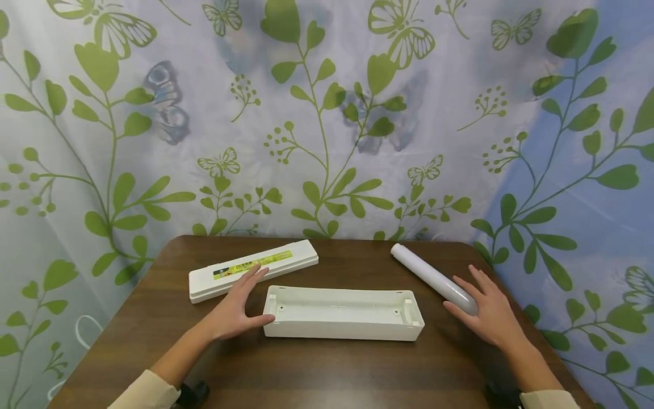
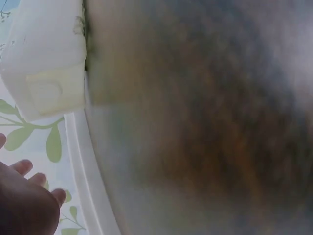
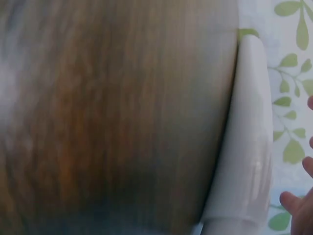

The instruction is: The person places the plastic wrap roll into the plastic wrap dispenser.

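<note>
A long white plastic box (image 1: 342, 329), uncovered at the top, lies in the middle of the brown table. Behind it on the left is a white lid-like case (image 1: 301, 253) with a yellow-green label. My left hand (image 1: 235, 309) hovers between the two with fingers spread, its thumb at the box's left end; contact is unclear. On the right lies a shiny white roll (image 1: 429, 272), seemingly plastic wrap. My right hand (image 1: 490, 312) is spread at its near end, fingers relaxed. In the right wrist view the roll (image 3: 244, 132) appears beside the fingertips (image 3: 289, 200), apart from them.
The wooden table (image 1: 337, 369) ends at a patterned curtain (image 1: 327, 142) with green leaves and butterflies. A white cord (image 1: 84, 324) hangs by the table's left edge. Both wrists carry dark straps (image 1: 191, 393) near light sleeves.
</note>
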`<state>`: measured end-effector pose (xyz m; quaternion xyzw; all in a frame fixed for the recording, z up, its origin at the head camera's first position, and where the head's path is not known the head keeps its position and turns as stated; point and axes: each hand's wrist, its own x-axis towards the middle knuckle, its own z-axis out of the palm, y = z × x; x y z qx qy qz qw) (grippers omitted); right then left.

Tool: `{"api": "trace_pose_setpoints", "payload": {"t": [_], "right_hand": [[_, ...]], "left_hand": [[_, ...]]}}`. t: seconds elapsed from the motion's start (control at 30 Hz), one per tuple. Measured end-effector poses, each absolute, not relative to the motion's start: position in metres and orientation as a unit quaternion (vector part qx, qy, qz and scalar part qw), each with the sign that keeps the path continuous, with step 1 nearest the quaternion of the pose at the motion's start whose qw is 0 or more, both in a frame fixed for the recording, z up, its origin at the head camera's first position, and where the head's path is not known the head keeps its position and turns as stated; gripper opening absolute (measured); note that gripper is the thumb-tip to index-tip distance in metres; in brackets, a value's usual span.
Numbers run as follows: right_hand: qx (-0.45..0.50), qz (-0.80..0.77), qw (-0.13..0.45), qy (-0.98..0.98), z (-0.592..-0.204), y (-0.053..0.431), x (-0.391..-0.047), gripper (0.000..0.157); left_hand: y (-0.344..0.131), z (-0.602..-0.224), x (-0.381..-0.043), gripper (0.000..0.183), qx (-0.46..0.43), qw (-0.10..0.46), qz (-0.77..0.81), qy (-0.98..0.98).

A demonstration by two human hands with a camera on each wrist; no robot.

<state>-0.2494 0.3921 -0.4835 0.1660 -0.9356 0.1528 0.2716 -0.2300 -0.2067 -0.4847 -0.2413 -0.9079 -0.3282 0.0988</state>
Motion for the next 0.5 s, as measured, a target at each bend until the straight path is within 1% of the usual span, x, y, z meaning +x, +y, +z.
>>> {"api": "trace_pose_setpoints", "payload": {"t": [0.3, 0.5], "right_hand": [[0.162, 0.252, 0.222, -0.928, -0.486, 0.408, -0.246, 0.067], [0.156, 0.265, 0.198, -0.931, -0.486, 0.42, -0.248, 0.065]], "left_hand": [[-0.204, -0.487, -0.232, 0.105, -0.268, 0.071, -0.375, -0.884], [-0.2, -0.487, -0.232, 0.105, -0.263, 0.039, -0.419, -0.868]]}}
